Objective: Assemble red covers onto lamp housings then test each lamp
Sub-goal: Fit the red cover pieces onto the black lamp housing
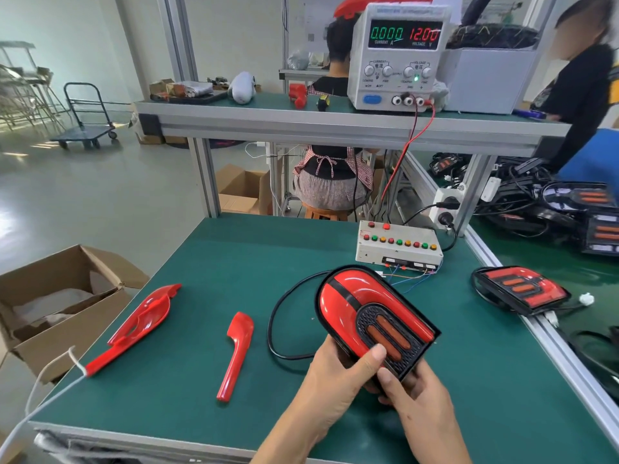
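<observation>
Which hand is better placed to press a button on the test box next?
Probably the right hand: the test box sits to the far right on the table, on its side. Both hands grip the lamp, so the left hand would have to hold it alone.

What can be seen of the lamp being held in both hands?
The lamp has a glossy red plastic cover over a black housing, with a black grille panel holding two orange oval lenses, unlit. It is tilted, raised at its near end over the green bench. The left hand and right hand grip that end, thumbs on top. A black cable loops from it.
</observation>
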The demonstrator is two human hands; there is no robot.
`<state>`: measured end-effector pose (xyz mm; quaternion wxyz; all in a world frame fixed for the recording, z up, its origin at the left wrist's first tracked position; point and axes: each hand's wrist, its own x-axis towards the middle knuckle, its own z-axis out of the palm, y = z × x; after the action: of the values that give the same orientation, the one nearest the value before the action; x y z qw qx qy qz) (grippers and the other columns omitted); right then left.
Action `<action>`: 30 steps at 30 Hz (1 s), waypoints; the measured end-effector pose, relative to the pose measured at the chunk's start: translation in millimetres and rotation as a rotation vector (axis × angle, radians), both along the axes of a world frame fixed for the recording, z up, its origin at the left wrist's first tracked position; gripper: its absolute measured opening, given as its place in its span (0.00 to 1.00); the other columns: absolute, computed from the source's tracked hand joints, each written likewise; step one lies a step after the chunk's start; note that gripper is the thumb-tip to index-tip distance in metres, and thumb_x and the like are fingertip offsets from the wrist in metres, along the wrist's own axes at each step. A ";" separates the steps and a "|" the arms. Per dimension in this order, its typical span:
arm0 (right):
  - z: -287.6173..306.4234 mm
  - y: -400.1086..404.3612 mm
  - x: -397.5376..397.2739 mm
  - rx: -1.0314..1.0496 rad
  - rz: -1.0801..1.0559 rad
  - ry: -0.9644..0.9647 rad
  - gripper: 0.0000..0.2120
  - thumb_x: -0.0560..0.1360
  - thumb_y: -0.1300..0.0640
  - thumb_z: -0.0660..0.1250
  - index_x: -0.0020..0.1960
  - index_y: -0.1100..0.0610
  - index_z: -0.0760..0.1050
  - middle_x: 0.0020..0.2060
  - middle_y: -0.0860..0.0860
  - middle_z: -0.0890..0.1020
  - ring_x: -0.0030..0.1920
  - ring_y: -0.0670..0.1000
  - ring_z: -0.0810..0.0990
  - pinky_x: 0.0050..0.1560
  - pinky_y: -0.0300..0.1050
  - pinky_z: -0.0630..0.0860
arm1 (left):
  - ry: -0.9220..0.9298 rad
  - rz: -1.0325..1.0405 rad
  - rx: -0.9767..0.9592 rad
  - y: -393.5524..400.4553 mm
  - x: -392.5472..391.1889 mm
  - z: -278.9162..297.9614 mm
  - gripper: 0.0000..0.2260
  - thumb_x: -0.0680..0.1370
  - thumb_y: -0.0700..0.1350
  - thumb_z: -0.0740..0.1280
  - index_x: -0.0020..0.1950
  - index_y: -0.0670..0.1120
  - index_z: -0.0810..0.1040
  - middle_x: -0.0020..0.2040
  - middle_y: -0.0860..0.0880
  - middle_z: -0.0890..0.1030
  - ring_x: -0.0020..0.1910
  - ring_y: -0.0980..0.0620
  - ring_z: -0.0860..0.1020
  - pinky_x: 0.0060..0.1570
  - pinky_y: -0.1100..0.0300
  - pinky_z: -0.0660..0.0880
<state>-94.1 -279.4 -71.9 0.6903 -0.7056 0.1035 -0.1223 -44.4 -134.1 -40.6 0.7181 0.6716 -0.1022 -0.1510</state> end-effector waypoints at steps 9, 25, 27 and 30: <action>-6.7 -1.7 0.9 0.052 0.078 -0.007 0.23 0.72 0.62 0.75 0.64 0.51 0.75 0.49 0.53 0.88 0.45 0.57 0.88 0.40 0.37 0.80 | 0.151 0.305 -0.310 6.1 16.1 13.4 0.32 0.75 0.72 0.63 0.68 0.49 0.79 0.64 0.49 0.83 0.67 0.48 0.77 0.73 0.44 0.68; -8.7 -0.9 -1.8 -0.049 0.126 0.041 0.28 0.66 0.46 0.80 0.64 0.48 0.77 0.52 0.47 0.88 0.52 0.50 0.87 0.57 0.50 0.79 | 0.169 0.321 -0.506 2.0 15.7 20.7 0.26 0.79 0.61 0.62 0.66 0.42 0.80 0.62 0.40 0.83 0.64 0.41 0.80 0.68 0.42 0.74; -8.5 -0.3 -1.9 -0.067 0.114 0.051 0.31 0.63 0.41 0.81 0.63 0.48 0.77 0.51 0.45 0.88 0.52 0.49 0.87 0.57 0.48 0.78 | 0.161 0.317 -0.480 2.6 16.9 18.5 0.26 0.78 0.62 0.63 0.65 0.43 0.80 0.61 0.40 0.83 0.63 0.41 0.80 0.67 0.42 0.75; -7.8 0.7 -1.7 -0.077 0.087 0.060 0.34 0.59 0.38 0.78 0.62 0.47 0.77 0.50 0.44 0.88 0.51 0.47 0.87 0.54 0.43 0.79 | 0.169 0.302 -0.484 3.6 18.7 16.0 0.26 0.80 0.61 0.61 0.66 0.43 0.79 0.62 0.41 0.83 0.64 0.41 0.80 0.68 0.40 0.73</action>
<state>-95.8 -278.7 -79.8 0.6638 -0.7388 0.0885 -0.0750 -25.7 -130.5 -24.6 0.8778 0.4734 0.0260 -0.0688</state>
